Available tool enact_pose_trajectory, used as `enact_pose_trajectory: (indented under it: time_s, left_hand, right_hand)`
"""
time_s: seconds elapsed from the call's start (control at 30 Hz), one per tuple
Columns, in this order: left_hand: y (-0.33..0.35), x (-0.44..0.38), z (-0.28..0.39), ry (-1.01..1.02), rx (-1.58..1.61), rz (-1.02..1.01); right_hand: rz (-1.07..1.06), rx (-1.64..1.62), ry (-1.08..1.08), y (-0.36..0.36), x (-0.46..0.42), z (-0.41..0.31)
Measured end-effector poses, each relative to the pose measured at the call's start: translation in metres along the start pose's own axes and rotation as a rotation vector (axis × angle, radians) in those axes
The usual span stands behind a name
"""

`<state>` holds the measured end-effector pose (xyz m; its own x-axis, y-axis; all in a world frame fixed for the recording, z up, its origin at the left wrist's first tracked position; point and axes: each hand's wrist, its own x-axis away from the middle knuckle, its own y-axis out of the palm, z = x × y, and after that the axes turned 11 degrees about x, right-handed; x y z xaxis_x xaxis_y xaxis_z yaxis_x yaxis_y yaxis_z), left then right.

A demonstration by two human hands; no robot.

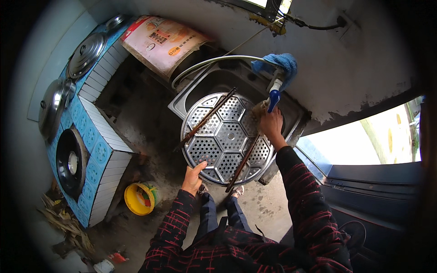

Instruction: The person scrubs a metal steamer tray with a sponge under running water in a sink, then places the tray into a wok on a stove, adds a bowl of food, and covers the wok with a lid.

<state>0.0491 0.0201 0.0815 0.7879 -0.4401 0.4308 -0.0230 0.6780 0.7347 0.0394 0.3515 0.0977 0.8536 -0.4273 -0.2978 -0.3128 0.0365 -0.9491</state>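
A round perforated metal steamer tray (231, 136), patterned with hexagons, rests tilted over the sink (218, 79). My left hand (194, 177) grips its near left rim, thumb on top and fingers below. Two dark sticks lie across it: one stick (208, 117) on the left, another stick (243, 162) on the right. My right hand (272, 126) is over the tray's right side, just under the blue tap handle (274, 99). A blurred tan thing (258, 112) shows beside its fingers; I cannot tell whether the hand holds it.
A blue cloth (286, 66) hangs over the tap, and a pale hose (205, 63) curves behind the sink. At left stands a blue-tiled stove (101, 152) with a wok (70, 177) and lidded pots. A yellow bucket (139, 199) sits on the floor; a printed carton (164, 42) lies behind.
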Motion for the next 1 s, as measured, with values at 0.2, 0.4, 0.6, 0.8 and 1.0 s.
enact_pose_trajectory:
  time_s: [0.2, 0.4, 0.6, 0.8, 1.0]
  left_hand:
    - [-0.001, -0.017, -0.007, 0.019, 0.094, 0.053]
    - [-0.004, -0.009, -0.007, 0.023, 0.059, 0.022]
    - [-0.01, -0.007, -0.012, 0.037, 0.136, 0.088]
    - [0.001, -0.012, -0.009, 0.048, 0.133, 0.096]
    - [0.01, -0.005, -0.006, 0.069, 0.128, 0.086]
  right_hand:
    - [-0.107, -0.465, -0.184, -0.037, 0.083, -0.05]
    - [0.015, -0.188, 0.037, -0.002, 0.042, -0.003]
    - [-0.071, -0.209, 0.151, -0.005, 0.059, -0.012]
    - [-0.094, -0.151, 0.015, -0.033, 0.09, -0.028]
    - [-0.03, -0.03, 0.226, -0.013, 0.019, -0.003]
